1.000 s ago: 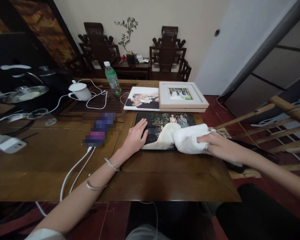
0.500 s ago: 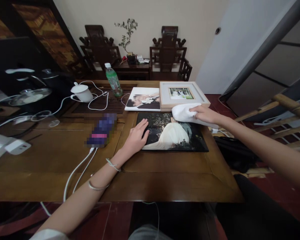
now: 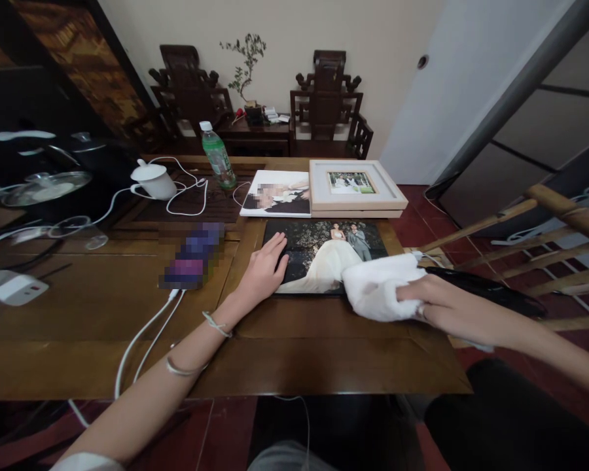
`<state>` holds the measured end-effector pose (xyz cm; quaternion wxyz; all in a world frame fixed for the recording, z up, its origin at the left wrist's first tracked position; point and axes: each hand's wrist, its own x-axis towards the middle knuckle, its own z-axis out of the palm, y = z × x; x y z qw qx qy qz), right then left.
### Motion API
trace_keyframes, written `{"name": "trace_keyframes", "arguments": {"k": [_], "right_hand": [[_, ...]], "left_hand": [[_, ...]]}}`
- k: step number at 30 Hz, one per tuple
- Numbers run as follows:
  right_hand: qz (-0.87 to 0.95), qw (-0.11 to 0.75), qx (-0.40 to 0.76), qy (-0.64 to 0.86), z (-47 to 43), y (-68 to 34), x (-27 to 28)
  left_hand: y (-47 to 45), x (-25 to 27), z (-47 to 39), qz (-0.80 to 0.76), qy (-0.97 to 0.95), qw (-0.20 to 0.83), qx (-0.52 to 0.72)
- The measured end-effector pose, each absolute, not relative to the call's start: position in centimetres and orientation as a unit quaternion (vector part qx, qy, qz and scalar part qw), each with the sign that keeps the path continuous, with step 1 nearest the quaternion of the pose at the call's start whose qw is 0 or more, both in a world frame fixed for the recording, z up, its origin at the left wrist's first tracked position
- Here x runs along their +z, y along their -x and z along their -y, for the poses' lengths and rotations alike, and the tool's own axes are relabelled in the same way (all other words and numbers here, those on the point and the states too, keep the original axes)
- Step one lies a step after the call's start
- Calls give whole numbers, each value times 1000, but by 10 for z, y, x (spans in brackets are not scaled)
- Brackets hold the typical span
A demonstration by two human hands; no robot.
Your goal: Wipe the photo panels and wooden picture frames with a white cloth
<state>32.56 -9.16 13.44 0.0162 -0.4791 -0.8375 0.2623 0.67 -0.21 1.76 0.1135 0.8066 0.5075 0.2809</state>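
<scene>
A dark wedding photo panel lies flat on the wooden table. My left hand rests on its left edge, fingers stretched out and close together. A white cloth is bunched in my right hand, over the panel's lower right corner, which it hides. Behind the panel sit a light wood picture frame with a small photo, stacked on another piece, and a white photo panel beside it.
To the left are a phone with a charging cable, a lidded white cup and a green bottle. A glass-lidded pot and a white charging block stand farther left. A bamboo rack stands off the table's right side.
My right hand has swept the cloth from the panel's upper right edge down to its lower right corner. The pictured couple is now uncovered. My left hand stays on the panel.
</scene>
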Motion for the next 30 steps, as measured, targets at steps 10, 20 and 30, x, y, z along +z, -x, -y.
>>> {"name": "trace_keyframes", "arguments": {"k": [10,20,30], "right_hand": [[864,66,210,453,25,-328,129],[872,109,142,455,-51,-311,110],[859,115,156,475,56,-280,111]], "left_hand": [[-7,19,2,-510,-806,113,278],[-7,23,3,-512,-805,117,275],[-7,21,3,-516,-806,111,269]]}}
